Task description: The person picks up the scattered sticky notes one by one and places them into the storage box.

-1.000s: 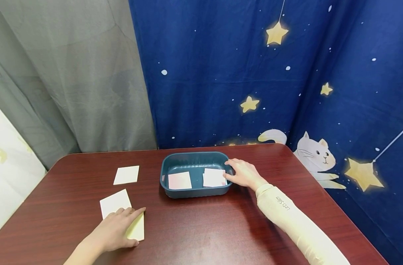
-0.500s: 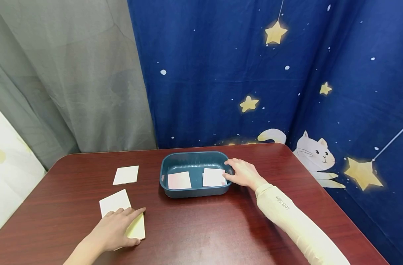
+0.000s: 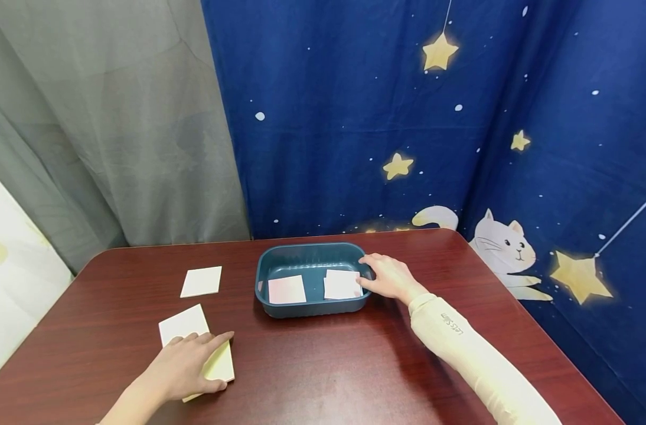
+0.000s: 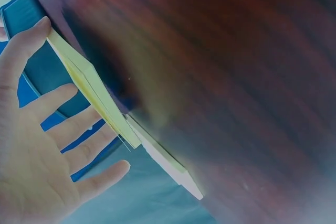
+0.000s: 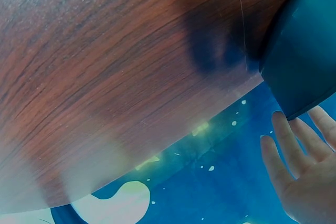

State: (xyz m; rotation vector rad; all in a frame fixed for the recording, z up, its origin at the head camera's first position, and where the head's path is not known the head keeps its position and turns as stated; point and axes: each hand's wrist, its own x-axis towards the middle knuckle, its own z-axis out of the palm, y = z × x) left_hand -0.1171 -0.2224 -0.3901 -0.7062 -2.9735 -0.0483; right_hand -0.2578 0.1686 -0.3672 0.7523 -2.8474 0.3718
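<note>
My left hand (image 3: 182,366) lies over a pale yellow sticky note pad (image 3: 219,361), its thumb at the near edge and its forefinger by the far corner. In the left wrist view the yellow pad (image 4: 97,93) shows edge-on between thumb and fingers. A white note pad (image 3: 185,323) lies just beyond, partly covered by the hand. At the right end of a dark teal bin (image 3: 313,310), my right hand (image 3: 392,278) rests on the rim with fingertips reaching inside. Its fingers look straight in the right wrist view, by the bin wall (image 5: 304,51).
Inside the bin lie a pinkish-white note pad (image 3: 287,290) on the left and white pads (image 3: 341,284) on the right. Another white pad (image 3: 201,281) sits left of the bin. Curtains (image 3: 323,118) hang behind the brown table (image 3: 302,372).
The yellow pad has turned slightly counterclockwise under my left hand, and more of its near edge now shows. The thumb has shifted a little right. My right hand stays at the bin.
</note>
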